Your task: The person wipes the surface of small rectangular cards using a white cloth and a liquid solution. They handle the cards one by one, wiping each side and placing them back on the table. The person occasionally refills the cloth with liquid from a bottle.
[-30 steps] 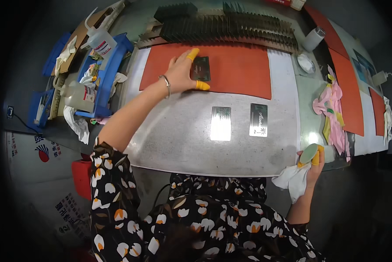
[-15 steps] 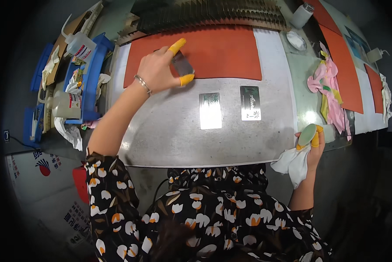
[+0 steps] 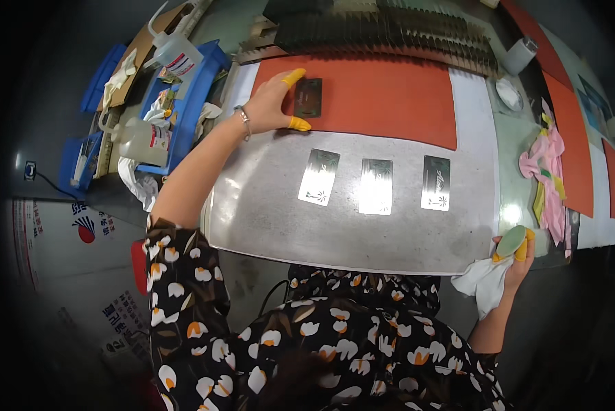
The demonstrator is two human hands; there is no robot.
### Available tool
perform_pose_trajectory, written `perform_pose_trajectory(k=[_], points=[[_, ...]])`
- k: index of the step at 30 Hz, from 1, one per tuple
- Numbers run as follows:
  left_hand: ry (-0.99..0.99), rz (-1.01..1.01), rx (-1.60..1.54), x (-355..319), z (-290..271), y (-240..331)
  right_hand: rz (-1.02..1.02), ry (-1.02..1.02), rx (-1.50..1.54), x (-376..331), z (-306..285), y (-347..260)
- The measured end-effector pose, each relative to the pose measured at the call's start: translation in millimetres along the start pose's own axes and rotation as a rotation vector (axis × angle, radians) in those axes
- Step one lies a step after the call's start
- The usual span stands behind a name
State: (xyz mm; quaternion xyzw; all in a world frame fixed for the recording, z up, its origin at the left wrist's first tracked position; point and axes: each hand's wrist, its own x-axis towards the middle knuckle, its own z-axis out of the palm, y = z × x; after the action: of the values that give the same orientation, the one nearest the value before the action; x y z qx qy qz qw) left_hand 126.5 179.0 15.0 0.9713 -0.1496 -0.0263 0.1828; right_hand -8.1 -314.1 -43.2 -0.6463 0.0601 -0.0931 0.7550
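My left hand (image 3: 274, 103), yellow covers on thumb and forefinger, spreads its fingers open around the left side of a dark card (image 3: 308, 98) on the red mat (image 3: 389, 103). Whether the fingertips touch it I cannot tell. On the grey metal plate (image 3: 266, 212) lie three shiny printed cards in a row: a left one (image 3: 319, 178), a middle one (image 3: 376, 186) and a right one (image 3: 436, 183). At the plate's right front corner, my right hand (image 3: 518, 267), also with yellow finger covers, grips a pale green round disc (image 3: 511, 242) and a white cloth (image 3: 484, 282).
Racks of dark upright slats (image 3: 383, 38) line the back. To the left, a blue tray (image 3: 196, 103) stands with clear squeeze bottles (image 3: 143, 142) and cloths. A white bottle (image 3: 520, 55), a small dish (image 3: 509, 94) and a pink cloth (image 3: 546, 164) are on the right.
A third card now lies on the plate, left of the other two. The view has shifted, and the card beside my left hand now lies straight on the mat. My right hand keeps its hold.
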Motion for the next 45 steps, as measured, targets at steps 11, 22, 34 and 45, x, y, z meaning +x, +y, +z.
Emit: perform_pose_trajectory(k=[11,22,34,45], points=[[0.095,0.066,0.202,-19.8,6.0,6.7,0.129,0.002,0.029,9.5,7.4,-14.7],[0.256,-0.063,-0.141,-148.3,15.9,-1.1,0.540,-0.494,0.585,126.6,104.3,-13.3],[0.039,0.250,-0.331,-86.7,103.6,206.1,0.215,-0.736,-0.496,105.2,91.7,-48.3],[0.032,0.249,-0.101,-79.5,119.3,220.3,-0.279,-0.688,-1.363,106.1,167.9,-11.6]])
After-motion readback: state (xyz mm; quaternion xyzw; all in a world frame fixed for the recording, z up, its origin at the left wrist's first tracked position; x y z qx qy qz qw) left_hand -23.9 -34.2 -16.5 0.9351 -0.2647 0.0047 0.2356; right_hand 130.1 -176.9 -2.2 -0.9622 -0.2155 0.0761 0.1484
